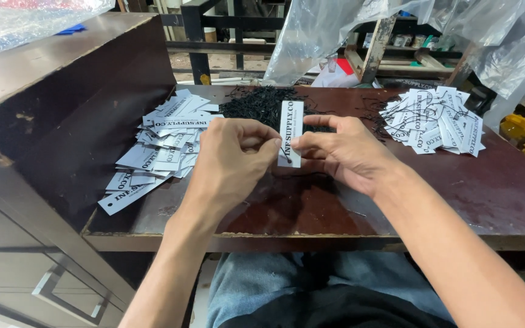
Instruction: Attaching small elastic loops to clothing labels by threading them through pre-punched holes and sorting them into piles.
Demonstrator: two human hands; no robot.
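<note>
You hold one white card tag [290, 130] at frame centre: a narrow rectangle with dark print, a black string [284, 153] at its lower end. Your left hand [233, 159] and right hand [341, 152] are together, both pinching the tag's lower end. A loose tag pile [159, 146] lies left, a black string heap [262, 104] behind, strung tags [435, 120] upper right on the dark table [457, 194]. The tag's long axis runs vertically, tilted slightly.
</note>
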